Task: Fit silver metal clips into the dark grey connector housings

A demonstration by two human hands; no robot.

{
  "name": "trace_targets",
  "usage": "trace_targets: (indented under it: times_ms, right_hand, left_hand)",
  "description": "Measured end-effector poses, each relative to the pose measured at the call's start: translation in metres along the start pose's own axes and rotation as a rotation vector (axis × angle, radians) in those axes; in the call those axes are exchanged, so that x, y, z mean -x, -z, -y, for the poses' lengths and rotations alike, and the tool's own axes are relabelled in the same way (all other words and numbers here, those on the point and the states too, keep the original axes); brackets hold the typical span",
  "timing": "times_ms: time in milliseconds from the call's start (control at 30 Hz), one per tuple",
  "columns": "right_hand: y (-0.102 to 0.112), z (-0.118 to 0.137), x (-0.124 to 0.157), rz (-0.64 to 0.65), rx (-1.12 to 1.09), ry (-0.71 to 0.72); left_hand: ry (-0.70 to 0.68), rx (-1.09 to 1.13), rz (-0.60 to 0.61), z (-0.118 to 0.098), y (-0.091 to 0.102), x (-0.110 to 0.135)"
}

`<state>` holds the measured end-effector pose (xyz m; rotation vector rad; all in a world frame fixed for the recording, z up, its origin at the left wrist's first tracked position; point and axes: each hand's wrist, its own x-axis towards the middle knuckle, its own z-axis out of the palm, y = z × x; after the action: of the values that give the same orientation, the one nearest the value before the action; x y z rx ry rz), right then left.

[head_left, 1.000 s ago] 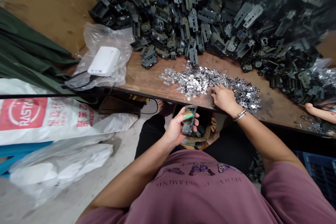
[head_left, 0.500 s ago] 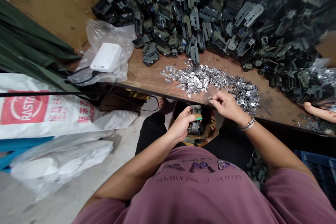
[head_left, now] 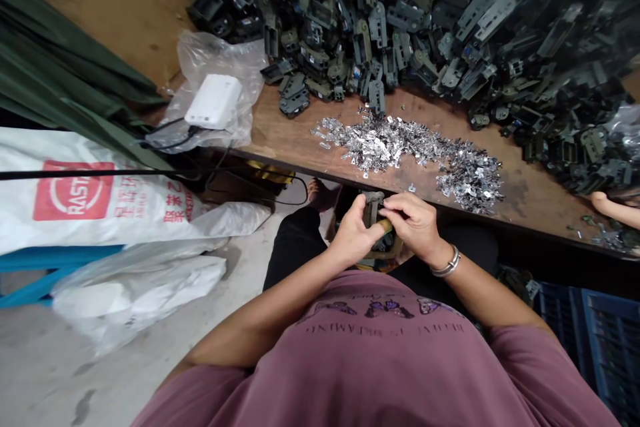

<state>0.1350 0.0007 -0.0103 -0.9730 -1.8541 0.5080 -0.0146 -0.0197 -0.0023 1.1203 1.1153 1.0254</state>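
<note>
Dim indoor light reaches my tabletop [head_left: 290, 140]; silvery pieces [head_left: 380, 147] glint; deep shadow lies beneath; haze blurs the dark parts [head_left: 555, 33] at upper right.

The person wears a plain, dusty-mauve cloth T-shirt [head_left: 375, 380] with loose short sleeves [head_left: 525, 340]. A row of three dark butterfly prints [head_left: 389, 308], touched with violet, crosses its front. Alongside runs a line of dark capital letters [head_left: 330, 329], too blurred to read fully, and small dark script [head_left: 357, 297] sits near the middle butterfly. Black cloth trousers [head_left: 290, 250] cover the legs. A shiny silver-coloured metal bracelet [head_left: 447, 263] circles the right wrist; a yellowish-tan wrap [head_left: 384, 225] covers the left thumb.
</note>
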Motion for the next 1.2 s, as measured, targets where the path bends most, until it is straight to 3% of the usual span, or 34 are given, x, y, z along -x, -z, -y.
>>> trace_targets:
  times_ms: [433, 633, 800, 900, 1000, 1100, 1200]
  right_hand:
    - [-0.002, 0.000, 0.010, -0.009, 0.089, 0.068]
    - [0.000, -0.002, 0.018, 0.125, 0.159, 0.115]
    - [0.015, 0.003, 0.014, 0.134, -0.061, -0.042]
    - [0.021, 0.007, 0.018, 0.113, -0.049, -0.150]
    - [0.023, 0.011, 0.025, 0.148, -0.036, -0.162]
    - [0.026, 0.013, 0.027, 0.163, -0.037, -0.148]
    - [0.031, 0.011, 0.024, 0.160, -0.038, -0.168]
  left_hand:
    - [-0.005, -0.354, -0.006, -0.003, 0.003, 0.004]
    - [-0.015, -0.560, 0.044, -0.001, 0.008, 0.009]
    - [-0.178, -0.529, 0.056, -0.009, 0.017, 0.008]
    - [-0.318, -0.526, -0.054, -0.011, 0.022, 0.009]
    - [-0.373, -0.506, -0.152, -0.012, 0.024, 0.012]
    - [-0.321, -0.375, -0.161, -0.012, 0.026, 0.013]
    - [-0.128, -0.134, -0.148, -0.009, 0.029, 0.011]
